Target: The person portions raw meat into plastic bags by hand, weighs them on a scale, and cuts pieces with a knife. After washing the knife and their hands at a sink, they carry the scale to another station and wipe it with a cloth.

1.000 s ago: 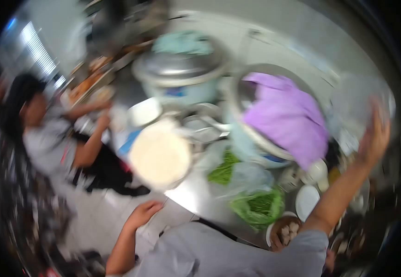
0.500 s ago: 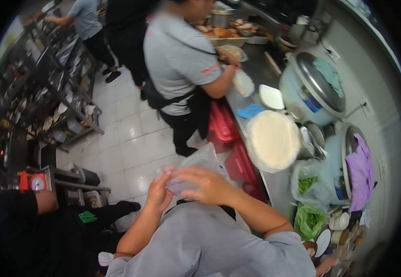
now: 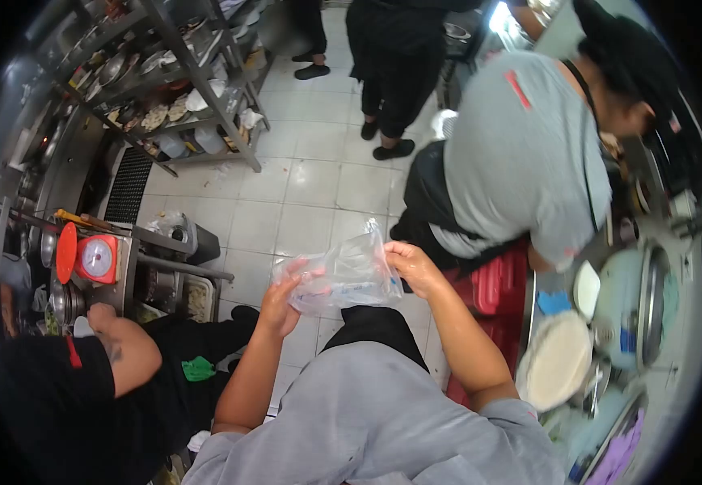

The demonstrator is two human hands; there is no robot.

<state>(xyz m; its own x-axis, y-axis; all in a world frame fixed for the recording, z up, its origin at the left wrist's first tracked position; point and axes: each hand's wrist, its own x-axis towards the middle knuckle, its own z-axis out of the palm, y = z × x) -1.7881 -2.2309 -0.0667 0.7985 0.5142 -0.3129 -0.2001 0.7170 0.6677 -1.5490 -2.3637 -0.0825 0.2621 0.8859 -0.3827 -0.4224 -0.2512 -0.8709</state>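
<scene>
In front of my waist, a clear plastic bag (image 3: 349, 279) is stretched between my two hands, with faint blue print near its lower edge. My left hand (image 3: 280, 305) grips its left side, and some of its fingers show through the film. At the opposite side, my right hand (image 3: 414, 269) pinches the bag's edge between thumb and fingers. The bag looks flat, with nothing visible inside.
Right of me, a steel counter bears a round pale stack under film (image 3: 557, 368), a blue cloth (image 3: 554, 302) and a white tray (image 3: 586, 289). Red bins (image 3: 498, 283) stand below. One co-worker (image 3: 520, 149) bends there; another (image 3: 60, 388) stands left, near a red scale (image 3: 97, 259).
My view has swung left. My hands have moved apart, spreading the bag that was bunched between them. The grey-shirted co-worker now bends lower over the counter.
</scene>
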